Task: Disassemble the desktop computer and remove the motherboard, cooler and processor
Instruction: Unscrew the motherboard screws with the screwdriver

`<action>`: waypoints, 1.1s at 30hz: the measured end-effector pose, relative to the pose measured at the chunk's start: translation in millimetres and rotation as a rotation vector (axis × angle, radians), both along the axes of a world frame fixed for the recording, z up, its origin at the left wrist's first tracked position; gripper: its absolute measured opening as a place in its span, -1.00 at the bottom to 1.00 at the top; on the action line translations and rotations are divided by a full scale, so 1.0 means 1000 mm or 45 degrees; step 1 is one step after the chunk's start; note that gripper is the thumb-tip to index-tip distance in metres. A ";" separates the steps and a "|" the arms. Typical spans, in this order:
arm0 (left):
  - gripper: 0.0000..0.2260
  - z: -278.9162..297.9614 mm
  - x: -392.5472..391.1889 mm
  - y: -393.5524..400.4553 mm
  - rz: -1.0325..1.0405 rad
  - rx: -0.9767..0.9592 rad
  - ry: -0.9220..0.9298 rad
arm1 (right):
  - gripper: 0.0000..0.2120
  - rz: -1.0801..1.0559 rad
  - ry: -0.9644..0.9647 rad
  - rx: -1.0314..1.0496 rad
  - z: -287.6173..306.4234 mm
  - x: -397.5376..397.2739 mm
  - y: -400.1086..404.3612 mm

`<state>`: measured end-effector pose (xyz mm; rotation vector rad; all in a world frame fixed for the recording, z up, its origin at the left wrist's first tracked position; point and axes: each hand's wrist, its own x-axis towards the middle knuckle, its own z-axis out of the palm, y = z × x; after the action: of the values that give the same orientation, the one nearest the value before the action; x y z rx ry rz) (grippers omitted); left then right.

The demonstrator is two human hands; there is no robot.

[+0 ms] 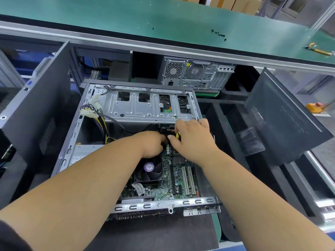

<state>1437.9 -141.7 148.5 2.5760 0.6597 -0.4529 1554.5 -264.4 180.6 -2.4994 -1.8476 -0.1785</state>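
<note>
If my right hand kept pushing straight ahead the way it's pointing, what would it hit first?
Probably the metal drive cage: your right hand, gripping the yellow-handled screwdriver, points up toward its lower edge. Depth is unclear, though.

The left hand (pixel 154 142) fingertips and the screwdriver (pixel 178 135) tip are hidden from view.

You stand at electronics teardown workshop, assembly-line style. Long bench (pixel 126 17) with green antistatic mat and aluminium rail along near edge runs across your view. Loose screws (pixel 218 34) scattered toward bench's right end; yellow-handled tool (pixel 320 51) at its far right edge. Below bench, second computer (pixel 197 74) waits on lower shelf. Removed side panels (pixel 282 116) lean either side of your station. Cardboard boxes (pixel 226 2) stacked behind bench.
</note>
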 end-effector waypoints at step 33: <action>-0.57 0.001 -0.002 -0.001 0.044 0.017 -0.013 | -0.85 -0.015 0.157 0.106 -0.001 0.003 -0.003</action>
<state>1436.0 -142.8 149.4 2.5737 0.7048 -0.4252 1557.4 -267.5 180.0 -2.4080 -1.7427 -0.0970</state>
